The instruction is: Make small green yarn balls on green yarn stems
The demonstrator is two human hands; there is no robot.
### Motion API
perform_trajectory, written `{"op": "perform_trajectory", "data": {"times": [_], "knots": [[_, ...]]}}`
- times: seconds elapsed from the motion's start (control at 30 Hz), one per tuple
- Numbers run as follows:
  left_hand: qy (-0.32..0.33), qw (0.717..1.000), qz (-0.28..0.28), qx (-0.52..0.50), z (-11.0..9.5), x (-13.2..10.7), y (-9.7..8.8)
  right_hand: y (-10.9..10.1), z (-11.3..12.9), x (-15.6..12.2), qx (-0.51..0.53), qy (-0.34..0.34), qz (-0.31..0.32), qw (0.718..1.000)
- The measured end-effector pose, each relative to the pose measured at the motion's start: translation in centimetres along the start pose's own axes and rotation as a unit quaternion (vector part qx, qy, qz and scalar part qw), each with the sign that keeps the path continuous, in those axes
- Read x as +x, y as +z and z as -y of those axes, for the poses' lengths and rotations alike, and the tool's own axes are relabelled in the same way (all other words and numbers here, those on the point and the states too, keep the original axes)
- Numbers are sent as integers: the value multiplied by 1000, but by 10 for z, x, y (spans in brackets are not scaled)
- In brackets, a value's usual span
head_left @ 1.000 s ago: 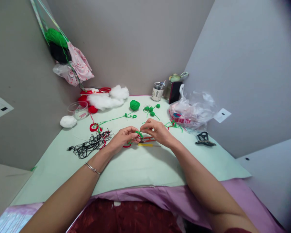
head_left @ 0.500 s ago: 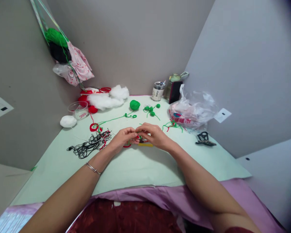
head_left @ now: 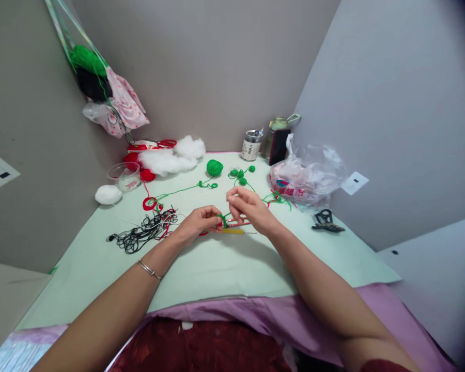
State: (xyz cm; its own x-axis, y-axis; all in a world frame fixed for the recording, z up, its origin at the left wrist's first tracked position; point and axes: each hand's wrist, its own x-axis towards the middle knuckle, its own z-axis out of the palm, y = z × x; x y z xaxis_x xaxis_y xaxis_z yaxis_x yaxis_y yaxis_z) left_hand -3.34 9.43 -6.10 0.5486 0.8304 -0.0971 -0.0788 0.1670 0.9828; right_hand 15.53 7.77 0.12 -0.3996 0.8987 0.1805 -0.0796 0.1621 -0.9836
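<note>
My left hand point(head_left: 199, 221) pinches a small green and red crocheted piece point(head_left: 223, 221) between thumb and fingers, just above the table. My right hand point(head_left: 250, 206) is raised to the right of it, fingers curled together. A short green strand runs from the piece toward the right fingertips, and they appear closed on its end, largely hidden. Below the hands lies a crochet hook with a yellow handle point(head_left: 232, 231). Beside it is a thin red and pale tool point(head_left: 238, 223), partly covered by my right hand. Part of a red loop point(head_left: 203, 233) shows under my left hand.
Tangled black cord point(head_left: 139, 232) lies left of my hands. Farther back are white stuffing point(head_left: 163, 161), a green yarn ball point(head_left: 214, 168) and small green balls point(head_left: 242, 181). A plastic bag point(head_left: 306, 175) and a black hair claw point(head_left: 327, 222) stand right.
My right hand has moved right and slightly up, away from my left hand. The green and red piece and the hook below are now more exposed.
</note>
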Motion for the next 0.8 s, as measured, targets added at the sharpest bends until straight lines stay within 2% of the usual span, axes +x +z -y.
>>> {"op": "perform_trajectory", "data": {"times": [0.1,0.2,0.33,0.5,0.63,0.8], "knots": [[4,1000,-13,-4,-3,0,0,-12,5,2,83,-48,-85,992],[18,999,-24,-19,-7,-1,0,-21,7,3,74,-45,-95,992],[17,999,-35,-23,-9,-2,-1,-23,6,1,-96,-60,-59,992],[14,998,-46,-33,-10,-2,-1,-23,-2,0,-333,-137,-33,932],[18,998,-48,-30,-11,-3,-1,-25,-8,1,-414,-158,-16,896],[28,998,-48,-26,-11,-3,-1,-26,-10,1,-449,-169,-14,877]]}}
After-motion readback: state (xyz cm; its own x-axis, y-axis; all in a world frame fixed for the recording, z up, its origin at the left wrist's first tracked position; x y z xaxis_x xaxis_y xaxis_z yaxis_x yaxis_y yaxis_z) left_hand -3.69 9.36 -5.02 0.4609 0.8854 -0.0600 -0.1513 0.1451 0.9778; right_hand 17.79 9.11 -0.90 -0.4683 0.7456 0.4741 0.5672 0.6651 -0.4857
